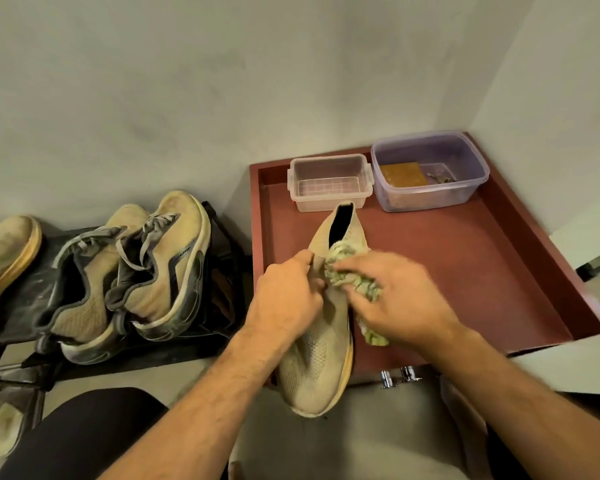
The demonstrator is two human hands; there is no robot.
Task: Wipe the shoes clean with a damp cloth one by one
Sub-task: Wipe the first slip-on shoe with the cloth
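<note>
The beige knit shoe [321, 344] lay at the centre of the view, its toe pointing toward 6 o'clock past the front edge of the red tray [465, 271] and its dark opening toward 12 o'clock. The left hand [286, 299] gripped the shoe's upper from the 9 o'clock side, fingers curled and pinching the knit near the collar. The right hand [399, 292] was closed around a crumpled green-and-white cloth [349, 278], pressing it against the shoe's upper just below the opening; a tail of the cloth hung out beneath the palm at the shoe's 3 o'clock side. At 12 o'clock on the tray stood a small clear container [329, 183], and just beside it, toward 1 o'clock, a larger clear tub [430, 171] holding a brown pad. At 9 o'clock, well apart from the tray, a pair of laced beige sneakers [132, 278] rested on a black rack [219, 244], with another beige shoe [4, 265] at the frame's far left edge.
</note>
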